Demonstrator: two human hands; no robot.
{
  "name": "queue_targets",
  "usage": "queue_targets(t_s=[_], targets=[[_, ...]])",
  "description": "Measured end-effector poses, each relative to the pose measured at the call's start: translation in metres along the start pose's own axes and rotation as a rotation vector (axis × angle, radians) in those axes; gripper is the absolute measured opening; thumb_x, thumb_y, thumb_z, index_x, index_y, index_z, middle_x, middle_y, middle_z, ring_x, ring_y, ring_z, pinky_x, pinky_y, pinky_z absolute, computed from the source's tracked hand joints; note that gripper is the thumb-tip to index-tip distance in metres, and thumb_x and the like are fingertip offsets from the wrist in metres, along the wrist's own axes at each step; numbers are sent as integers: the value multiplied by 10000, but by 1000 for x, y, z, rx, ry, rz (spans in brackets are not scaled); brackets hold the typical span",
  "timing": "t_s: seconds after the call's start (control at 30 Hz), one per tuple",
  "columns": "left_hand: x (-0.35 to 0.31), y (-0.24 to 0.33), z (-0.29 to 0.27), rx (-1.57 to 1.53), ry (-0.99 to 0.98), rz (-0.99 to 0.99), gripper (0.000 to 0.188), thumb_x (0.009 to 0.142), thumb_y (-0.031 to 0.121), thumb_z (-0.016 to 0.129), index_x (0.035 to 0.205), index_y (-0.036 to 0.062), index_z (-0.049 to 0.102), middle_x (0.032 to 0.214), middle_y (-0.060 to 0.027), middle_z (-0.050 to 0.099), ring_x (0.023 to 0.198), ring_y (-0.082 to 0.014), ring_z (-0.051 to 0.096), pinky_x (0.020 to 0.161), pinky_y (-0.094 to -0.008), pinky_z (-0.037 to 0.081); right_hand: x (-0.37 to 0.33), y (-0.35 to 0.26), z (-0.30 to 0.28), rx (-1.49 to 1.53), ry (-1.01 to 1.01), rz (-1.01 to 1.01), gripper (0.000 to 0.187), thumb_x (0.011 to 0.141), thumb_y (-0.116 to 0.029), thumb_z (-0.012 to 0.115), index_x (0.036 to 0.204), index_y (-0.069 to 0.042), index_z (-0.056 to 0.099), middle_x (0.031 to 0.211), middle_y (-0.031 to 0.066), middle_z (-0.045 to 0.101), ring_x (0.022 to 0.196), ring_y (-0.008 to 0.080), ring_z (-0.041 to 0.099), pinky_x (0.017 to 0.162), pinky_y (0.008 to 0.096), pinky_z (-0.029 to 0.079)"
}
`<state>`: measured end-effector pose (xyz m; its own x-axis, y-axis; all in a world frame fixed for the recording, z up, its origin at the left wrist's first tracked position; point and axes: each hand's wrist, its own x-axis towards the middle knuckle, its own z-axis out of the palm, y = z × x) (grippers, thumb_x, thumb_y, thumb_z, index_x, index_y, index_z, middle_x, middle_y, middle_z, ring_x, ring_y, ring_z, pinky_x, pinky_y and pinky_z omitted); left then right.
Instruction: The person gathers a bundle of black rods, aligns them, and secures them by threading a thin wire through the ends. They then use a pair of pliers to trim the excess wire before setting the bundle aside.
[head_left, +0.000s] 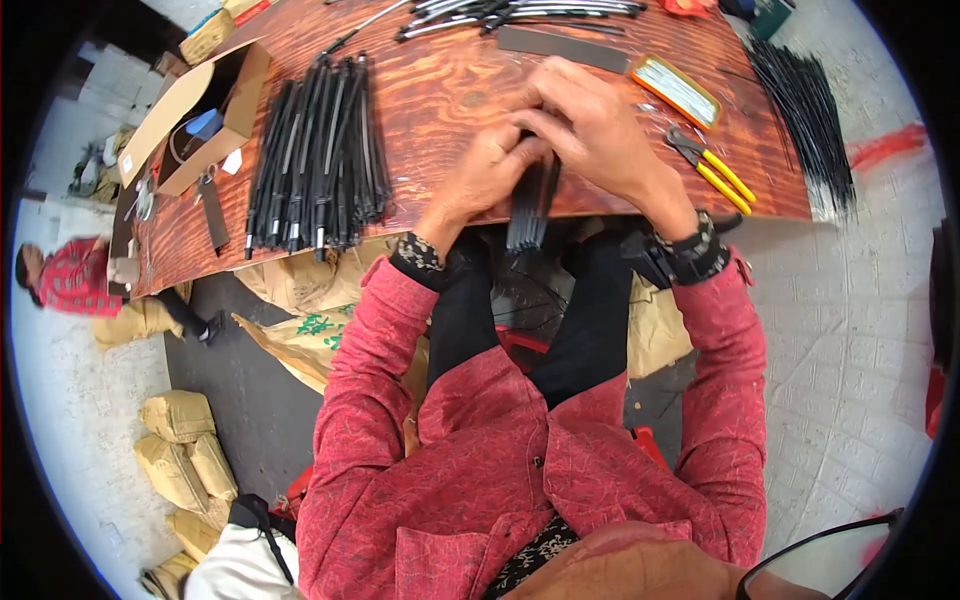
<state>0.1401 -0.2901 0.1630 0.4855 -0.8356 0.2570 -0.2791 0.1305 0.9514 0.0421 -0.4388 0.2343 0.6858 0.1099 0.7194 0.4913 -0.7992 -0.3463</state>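
Note:
A bundle of thin black rods (pixel 530 205) with paler tips sticks out toward me over the table's front edge. My left hand (pixel 490 172) is closed around its upper part. Just above and to the right, my right hand (pixel 595 125) has its fingers pinched together against the left thumb; what they grip is hidden. The bundle's far end lies out of sight under both hands. Right of my hands, pliers (pixel 715 172) with yellow handles rest on the table, below an orange-rimmed case (pixel 677 92) of thin pale pieces. A dark flat strip (pixel 562 49) lies beyond my hands.
On the wooden table (pixel 440 90), a pile of black tubular rods (pixel 318 155) lies left, beside an open cardboard box (pixel 215 115). More rods (pixel 500 15) lie at the back. Long thin black rods (pixel 800 115) overhang the right edge. Another person (pixel 75 278) is at far left.

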Motion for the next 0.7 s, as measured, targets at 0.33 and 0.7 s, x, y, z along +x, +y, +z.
queue_targets(t_s=[0.33, 0.7], targets=[[-3, -38, 12, 296, -76, 240, 300, 915, 160, 677, 1183, 30, 638, 1054, -213, 683, 990, -380, 663, 885, -438, 509, -6, -21, -9, 90, -87, 48, 82, 868, 40, 668, 925, 17, 614, 873, 124, 548, 778, 272, 573, 687, 348, 460], [3, -41, 4, 371, -74, 345, 294, 896, 175, 713, 1133, 16, 642, 1055, -220, 666, 1019, -409, 639, 865, -457, 513, 1, -26, -22, 12, -74, 53, 112, 886, -38, 686, 986, 3, 655, 961, 142, 601, 850, 286, 627, 752, 356, 495]])
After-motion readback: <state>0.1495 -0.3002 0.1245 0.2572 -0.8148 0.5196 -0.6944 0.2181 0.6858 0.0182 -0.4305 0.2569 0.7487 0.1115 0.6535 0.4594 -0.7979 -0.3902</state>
